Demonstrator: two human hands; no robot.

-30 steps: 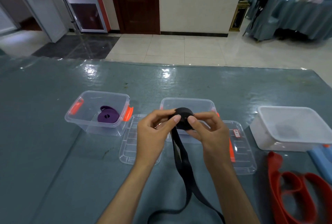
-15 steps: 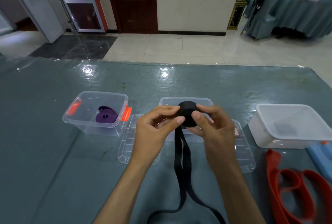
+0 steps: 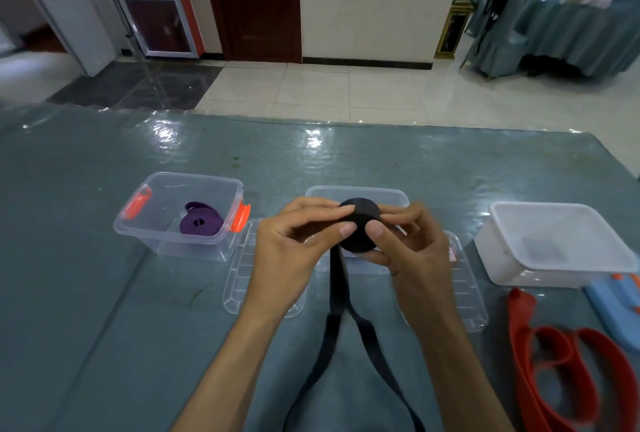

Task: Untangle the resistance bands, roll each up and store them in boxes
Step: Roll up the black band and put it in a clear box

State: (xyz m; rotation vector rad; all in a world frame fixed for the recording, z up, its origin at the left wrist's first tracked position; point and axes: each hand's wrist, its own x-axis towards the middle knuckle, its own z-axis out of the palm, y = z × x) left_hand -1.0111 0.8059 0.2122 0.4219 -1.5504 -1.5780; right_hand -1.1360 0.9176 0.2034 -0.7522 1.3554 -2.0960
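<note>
Rolling step, about halfway for the flat black elastic resistance band (image 3: 358,225). Coil pinched from both sides: left hand (image 3: 291,251) with thumb and curled fingers clamped on its left edge, right hand (image 3: 412,251) clamped on its right edge, thumb tips nearly together on the front. Loose double tail hanging straight below the fingers toward the teal table cover (image 3: 104,327). Just behind the fingers, a clear plastic box (image 3: 398,194), probably empty, though mostly hidden. Left of the fingers, the rolled purple band (image 3: 201,223) already stored. Right of the fingers, the red band (image 3: 554,362) unrolled.

Risk: springy coil unwinding or telescoping sideways if one pinch loosens while regripping; a twist in the tail giving a lopsided roll.
</note>
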